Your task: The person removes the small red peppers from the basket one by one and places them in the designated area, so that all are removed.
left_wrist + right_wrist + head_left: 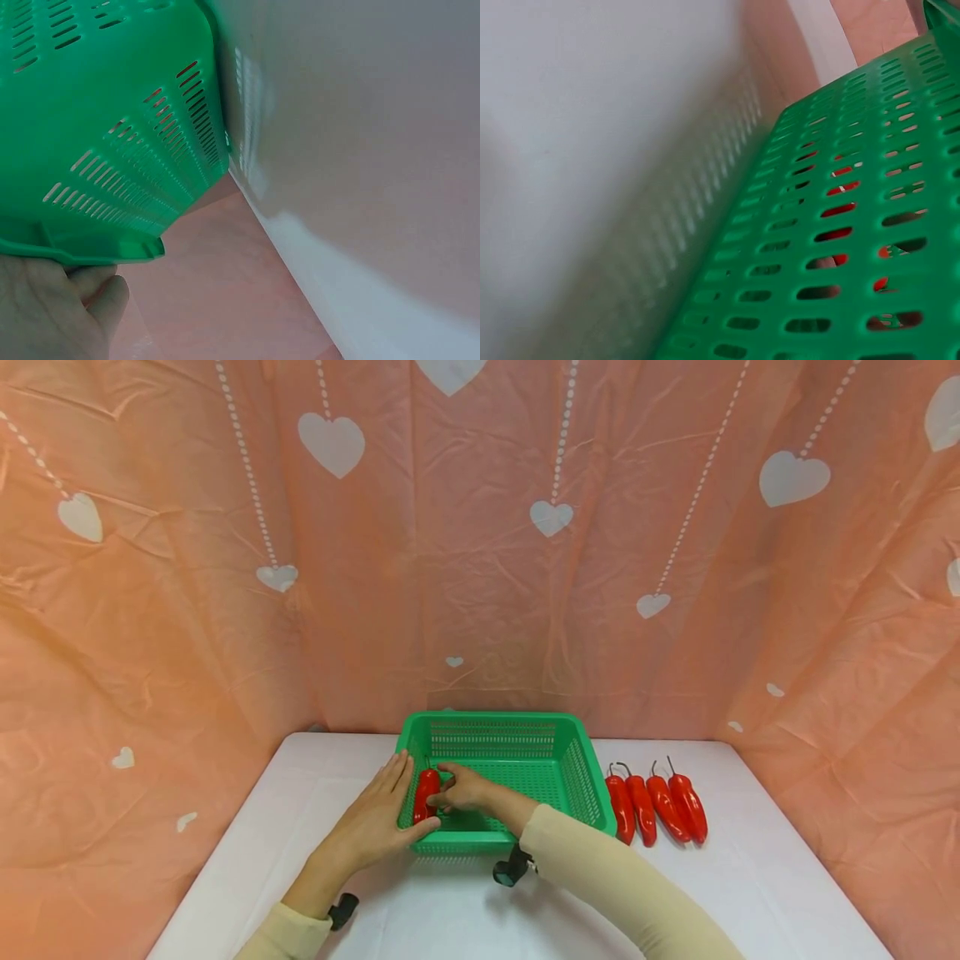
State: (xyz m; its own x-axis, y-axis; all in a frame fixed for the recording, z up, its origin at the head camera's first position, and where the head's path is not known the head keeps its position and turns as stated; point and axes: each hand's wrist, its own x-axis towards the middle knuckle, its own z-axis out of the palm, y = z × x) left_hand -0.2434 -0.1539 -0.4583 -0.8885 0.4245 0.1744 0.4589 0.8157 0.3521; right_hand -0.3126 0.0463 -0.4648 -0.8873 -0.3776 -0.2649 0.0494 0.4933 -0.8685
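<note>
A green plastic basket (pixel 491 717) with slotted walls stands on the white table. Inside it, along the left wall, a long red chili pepper (pixel 426 783) lies with its stem toward the back. My right hand (pixel 467 791) reaches over the front rim, its curled fingers and thumb on the pepper's right side. Fingers extended, my left hand (pixel 371 822) rests on the basket's left rim, its thumb at the front corner. The left wrist view has the left hand (pixel 52 315) against the rim. Bits of red show through the basket's slotted wall (pixel 817 292) in the right wrist view.
To the right of the basket, several red chili peppers (pixel 666 806) lie side by side on the white tabletop (pixel 757 877), stems toward the back. A peach curtain (pixel 495 577) with white hearts hangs behind the table and along both sides.
</note>
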